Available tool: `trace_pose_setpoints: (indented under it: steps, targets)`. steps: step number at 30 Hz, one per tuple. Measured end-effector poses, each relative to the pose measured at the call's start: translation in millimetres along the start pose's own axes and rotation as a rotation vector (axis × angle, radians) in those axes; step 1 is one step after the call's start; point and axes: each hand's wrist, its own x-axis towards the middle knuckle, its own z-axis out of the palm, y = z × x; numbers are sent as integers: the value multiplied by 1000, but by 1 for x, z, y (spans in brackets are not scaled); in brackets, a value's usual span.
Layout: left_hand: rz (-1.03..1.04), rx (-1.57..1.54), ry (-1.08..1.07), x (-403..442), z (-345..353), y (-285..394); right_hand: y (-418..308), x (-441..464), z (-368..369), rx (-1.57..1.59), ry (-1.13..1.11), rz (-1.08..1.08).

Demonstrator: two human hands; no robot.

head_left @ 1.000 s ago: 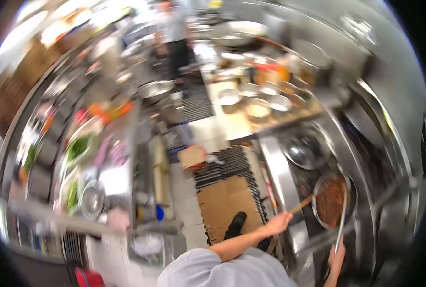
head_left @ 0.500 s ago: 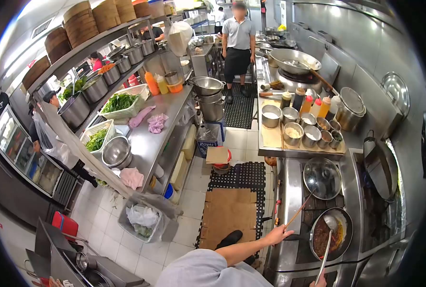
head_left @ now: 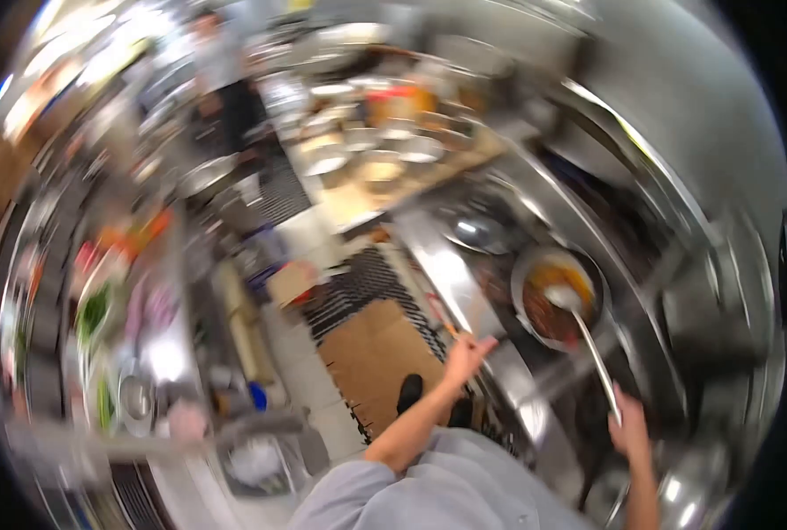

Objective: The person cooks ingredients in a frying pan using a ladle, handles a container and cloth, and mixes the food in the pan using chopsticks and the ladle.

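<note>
My right hand [head_left: 628, 424] is closed around the long metal handle of a ladle [head_left: 600, 369]. The ladle's bowl rests inside a round pan [head_left: 598, 281] on the stove, among dark reddish-brown food [head_left: 542, 316] and orange oil. Over by the stove's left edge, my left hand [head_left: 467, 358] grips a thin wooden stick [head_left: 449, 326], which is blurred and mostly hard to make out. Just beyond the pan lies a shiny round lid [head_left: 480, 231].
Metal containers [head_left: 383, 168] and sauce bottles [head_left: 402, 102] crowd the counter beyond the stove. Flat cardboard [head_left: 380, 340] lies on the floor mat by my feet. A lined bin [head_left: 256, 464] stands lower left. Another person [head_left: 221, 79] stands in the far aisle.
My view has swung round and blurred, with the stove now nearer the middle. More of my right hand and arm shows. The stick no longer reaches across toward the lid.
</note>
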Motion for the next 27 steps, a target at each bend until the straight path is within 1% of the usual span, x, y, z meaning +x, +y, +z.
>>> trace_pose_setpoints:
  steps: [1,2,3,4,5,6,8,10,12,14,16,17,22,24,26,27]
  targets:
    - [82,-130,23,5,10,-14,-13,-6,-7,3,26,24]
    - [114,-74,51,-4,4,4,-10,-13,-6,30,61,8]
    - [136,-120,35,-4,8,2,-19,-15,-18,89,32,17]
    - [155,-181,52,-1,12,2,-28,-20,-27,125,20,88]
    - [151,-163,-9,-2,16,1,-23,-27,-24,112,11,99]
    - [83,-233,-51,-3,17,0,-27,-30,-28,175,23,120]
    - [-41,-388,-95,1,15,4,-35,-38,-34,175,-24,198]
    - [-35,-374,-117,5,16,0,-40,-50,-35,201,-43,228]
    - [-82,-355,-110,5,15,-1,-41,-58,-29,238,-63,258]
    - [-72,-340,-124,3,12,0,-40,-63,-22,138,-129,262]
    - [-112,-365,-155,3,11,7,-36,-58,-6,114,-143,259]
    - [-119,-322,-142,2,11,9,-34,-53,1,86,-168,252]
    - [-122,-351,-146,3,12,6,-30,-24,32,25,-135,236]
    - [-119,-344,-147,2,11,5,-33,-19,39,82,-71,243]
    - [-116,-370,-132,1,12,4,-30,-23,39,80,-53,237]
    - [-111,-374,-141,2,12,3,-32,-30,37,179,-29,264]
